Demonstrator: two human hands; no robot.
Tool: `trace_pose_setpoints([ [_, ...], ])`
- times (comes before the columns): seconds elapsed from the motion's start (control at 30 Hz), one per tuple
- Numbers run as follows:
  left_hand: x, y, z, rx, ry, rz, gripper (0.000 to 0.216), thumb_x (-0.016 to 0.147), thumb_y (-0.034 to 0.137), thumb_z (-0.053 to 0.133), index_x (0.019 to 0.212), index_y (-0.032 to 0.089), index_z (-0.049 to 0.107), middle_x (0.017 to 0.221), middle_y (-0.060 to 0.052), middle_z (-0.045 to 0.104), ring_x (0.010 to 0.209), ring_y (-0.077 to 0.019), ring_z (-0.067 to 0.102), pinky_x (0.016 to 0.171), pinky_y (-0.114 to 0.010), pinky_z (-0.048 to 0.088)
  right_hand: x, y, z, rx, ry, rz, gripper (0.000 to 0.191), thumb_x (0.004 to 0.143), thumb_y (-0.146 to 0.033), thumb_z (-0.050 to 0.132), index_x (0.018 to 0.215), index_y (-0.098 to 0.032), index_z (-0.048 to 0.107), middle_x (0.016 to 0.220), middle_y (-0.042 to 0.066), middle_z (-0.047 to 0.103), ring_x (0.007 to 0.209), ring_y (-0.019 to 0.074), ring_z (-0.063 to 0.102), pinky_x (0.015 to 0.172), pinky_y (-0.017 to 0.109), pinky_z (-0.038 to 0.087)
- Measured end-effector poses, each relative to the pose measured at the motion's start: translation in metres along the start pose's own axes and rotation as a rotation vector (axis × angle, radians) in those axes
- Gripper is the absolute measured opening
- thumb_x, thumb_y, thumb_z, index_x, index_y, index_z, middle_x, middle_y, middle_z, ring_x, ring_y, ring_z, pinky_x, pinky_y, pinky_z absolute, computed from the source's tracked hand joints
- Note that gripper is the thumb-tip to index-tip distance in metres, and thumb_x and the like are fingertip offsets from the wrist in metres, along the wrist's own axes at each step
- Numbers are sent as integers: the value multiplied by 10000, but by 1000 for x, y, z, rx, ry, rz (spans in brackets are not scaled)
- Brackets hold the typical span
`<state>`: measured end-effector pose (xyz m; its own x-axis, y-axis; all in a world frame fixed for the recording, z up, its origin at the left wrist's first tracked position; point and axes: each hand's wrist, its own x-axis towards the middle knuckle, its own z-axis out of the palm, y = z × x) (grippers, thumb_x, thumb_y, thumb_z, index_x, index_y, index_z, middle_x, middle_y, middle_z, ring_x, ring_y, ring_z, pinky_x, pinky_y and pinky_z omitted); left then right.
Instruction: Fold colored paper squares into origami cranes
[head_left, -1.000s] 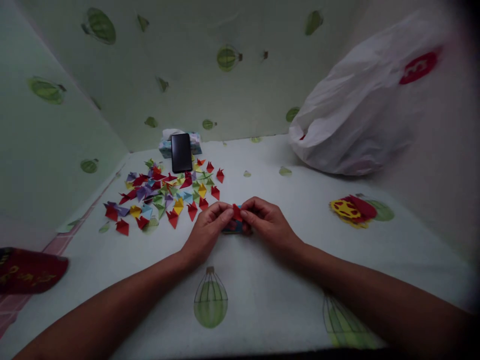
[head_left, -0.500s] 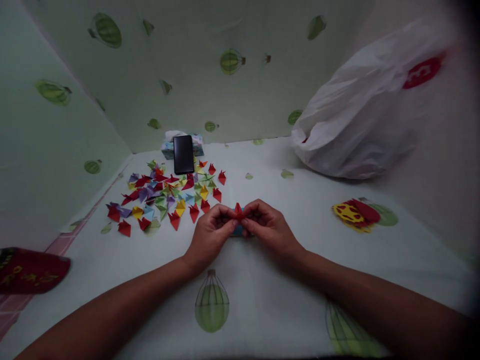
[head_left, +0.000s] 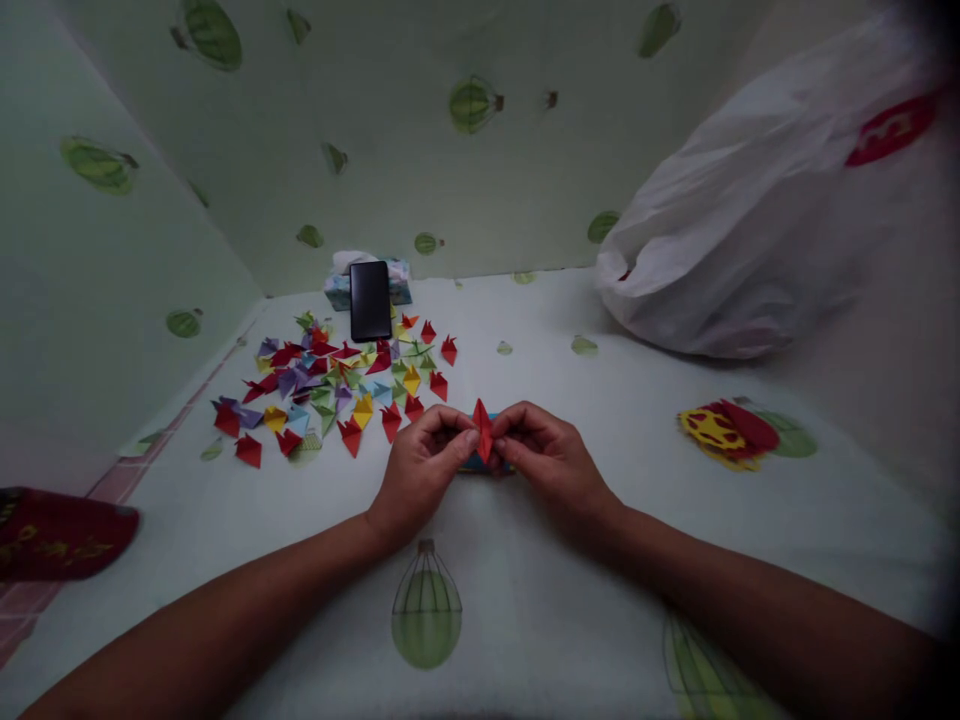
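Note:
A small piece of folded red paper, long and pointed at both ends, stands upright between my hands. My left hand pinches its left side between thumb and forefinger. On the other side, the fingertips of my right hand close on its right edge. Below and behind the red paper lies something flat and blue, mostly covered by my fingers. Many small folded paper figures in red, yellow, green, purple and blue spread over the cloth to the left of my hands.
A dark phone leans on a tissue box behind the paper figures. A bulging white plastic bag stands at the back right. Yellow and red cut-outs lie at right. A dark red object with yellow marks sits at the left edge.
The red paper has turned and now shows a longer, two-pointed shape. My hands have moved slightly apart, still pinching it. The view has shifted a little.

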<state>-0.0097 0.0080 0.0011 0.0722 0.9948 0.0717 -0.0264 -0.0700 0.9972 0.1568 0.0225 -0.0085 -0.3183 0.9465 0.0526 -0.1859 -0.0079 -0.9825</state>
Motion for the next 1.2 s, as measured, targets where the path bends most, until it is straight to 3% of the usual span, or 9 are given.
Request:
trace_pose_setpoints([
  [0.23, 3, 1, 5, -21, 56, 19, 191, 756, 222, 723, 837, 183, 555, 775, 19, 581, 711, -110, 557, 663, -228, 464, 0, 0, -1, 34, 22, 18, 180, 846, -329, 670, 888, -195, 558, 688, -24, 617, 587, 113, 577, 590, 268, 469],
  [0.47, 4, 2, 4, -32, 17, -46, 219, 747, 266, 736, 866, 187, 571, 804, 15, 596, 730, -116, 573, 668, -233, 471, 0, 3, -2, 4, 15, 79, 204, 854, -343, 678, 786, -184, 571, 576, -31, 601, 522, 106, 526, 555, 258, 425],
  [0.63, 4, -5, 2, -56, -97, -138, 237, 797, 375, 706, 820, 171, 588, 758, -6, 639, 714, -147, 618, 684, -274, 480, 0, 5, -2, -8, 16, 82, 197, 861, -341, 672, 792, -185, 573, 562, -30, 606, 531, 115, 547, 563, 261, 439],
  [0.73, 5, -8, 0, -52, -37, -96, 225, 785, 350, 719, 829, 163, 602, 806, -19, 647, 755, -149, 616, 726, -285, 476, -1, 5, -2, -23, -25, 84, 197, 869, -351, 671, 840, -191, 559, 611, -24, 613, 548, 120, 559, 568, 262, 445],
  [0.8, 7, -10, 0, -64, 25, -74, 218, 776, 339, 719, 814, 162, 597, 803, -12, 636, 733, -133, 596, 709, -271, 462, -1, 5, -3, -7, 24, 39, 213, 891, -373, 649, 992, -217, 543, 764, -11, 644, 576, 117, 572, 566, 261, 457],
  [0.9, 9, -13, 1, -115, 16, -142, 236, 770, 341, 709, 790, 168, 549, 735, -10, 643, 674, -123, 595, 673, -265, 459, 2, 4, -5, -39, 132, -48, 294, 893, -393, 647, 1114, -251, 515, 864, 3, 632, 646, 131, 574, 578, 262, 475],
  [1.07, 7, -20, 7, -210, -55, -191, 268, 720, 319, 739, 769, 183, 514, 686, 8, 615, 613, -115, 593, 614, -254, 464, 6, 2, -7, -130, 174, 3, 358, 852, -472, 661, 1110, -254, 540, 783, 2, 613, 596, 158, 548, 549, 286, 473],
  [1.2, 6, -24, 6, -172, -81, -191, 211, 715, 240, 725, 769, 179, 531, 678, 15, 596, 607, -113, 586, 612, -255, 473, 7, 2, -8, -255, 148, 62, 361, 770, -506, 716, 987, -230, 633, 648, -7, 593, 527, 162, 526, 503, 277, 441],
])
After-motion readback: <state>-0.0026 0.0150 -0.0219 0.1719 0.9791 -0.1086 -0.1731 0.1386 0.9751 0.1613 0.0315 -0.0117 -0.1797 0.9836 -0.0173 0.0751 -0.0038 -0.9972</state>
